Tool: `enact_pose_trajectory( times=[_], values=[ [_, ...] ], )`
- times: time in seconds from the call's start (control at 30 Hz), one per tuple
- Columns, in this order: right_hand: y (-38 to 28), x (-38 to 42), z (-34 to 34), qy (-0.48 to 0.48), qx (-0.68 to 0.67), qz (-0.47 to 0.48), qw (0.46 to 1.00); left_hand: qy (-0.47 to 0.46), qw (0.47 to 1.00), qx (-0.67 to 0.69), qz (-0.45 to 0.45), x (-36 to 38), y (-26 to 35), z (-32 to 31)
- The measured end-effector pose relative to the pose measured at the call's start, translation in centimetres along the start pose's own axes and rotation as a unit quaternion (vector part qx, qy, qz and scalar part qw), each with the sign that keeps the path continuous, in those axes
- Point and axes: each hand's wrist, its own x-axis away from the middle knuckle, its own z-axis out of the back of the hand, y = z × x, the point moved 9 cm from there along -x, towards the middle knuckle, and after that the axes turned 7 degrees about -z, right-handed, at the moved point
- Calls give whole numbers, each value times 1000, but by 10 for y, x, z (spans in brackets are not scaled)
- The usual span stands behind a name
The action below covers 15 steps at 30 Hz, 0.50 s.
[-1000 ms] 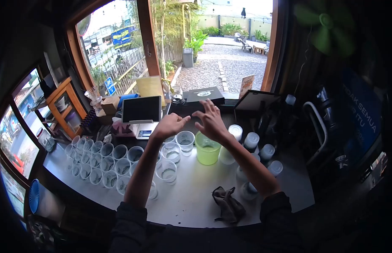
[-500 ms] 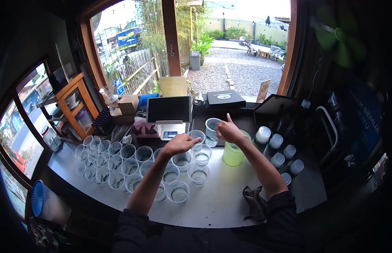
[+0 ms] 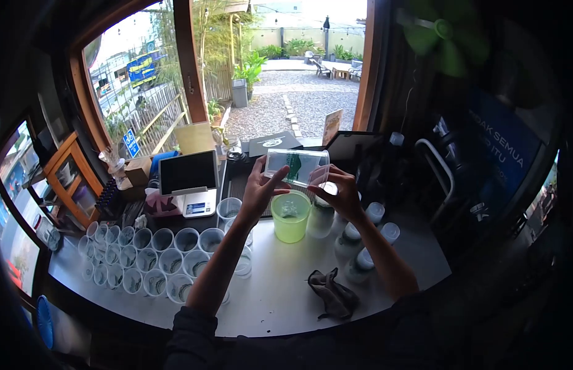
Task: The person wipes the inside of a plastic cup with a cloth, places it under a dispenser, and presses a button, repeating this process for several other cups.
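Observation:
A clear plastic cup with a green print (image 3: 295, 166) is held on its side between both hands, above a green-yellow tub (image 3: 290, 217). My left hand (image 3: 260, 190) wraps round the base end of the cup, fingers and thumb closed on it. At the open rim, on the right, my right hand (image 3: 340, 192) grips with fingers and thumb. Rows of open clear cups (image 3: 171, 261) stand upright on the steel counter to the left. Stacks of clear cups or lids (image 3: 374, 213) are right of the tub.
A dark crumpled cloth (image 3: 333, 293) lies on the counter (image 3: 268, 290) near the front edge. Behind the cups stands a tablet screen (image 3: 188, 172) on a white base. A flat black box (image 3: 275, 143) sits by the window, and a green fan (image 3: 443, 29) is at upper right.
The view has turned to the right. Both hands have come together, and the cup, upright before, is now raised and tipped on its side between them.

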Motion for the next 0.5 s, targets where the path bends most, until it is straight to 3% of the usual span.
enact_pose_trajectory(
  times=[0.1, 0.13, 0.2, 0.33, 0.4, 0.43, 0.5],
  values=[
    [15, 27, 63, 111, -111, -47, 986, 11, 998, -13, -62, -14, 10, -45],
    [20, 38, 88, 163, -85, -76, 980, -10, 993, -71, -93, -17, 16, -65],
    [14, 52, 127, 211, 13, -49, 976, -49, 970, -185, -153, -18, 29, -107],
    [-8, 66, 156, 92, 272, -32, 957, -117, 927, -313, -171, -25, 8, -178],
    [9, 77, 167, 69, 264, -59, 960, -187, 910, -338, -148, -23, -1, -220],
    [27, 84, 172, 43, 224, -82, 970, -219, 900, -333, -178, -24, -6, -240],
    [44, 95, 195, 66, 223, -95, 968, -287, 869, -358, -186, -24, -12, -273]
  ],
)
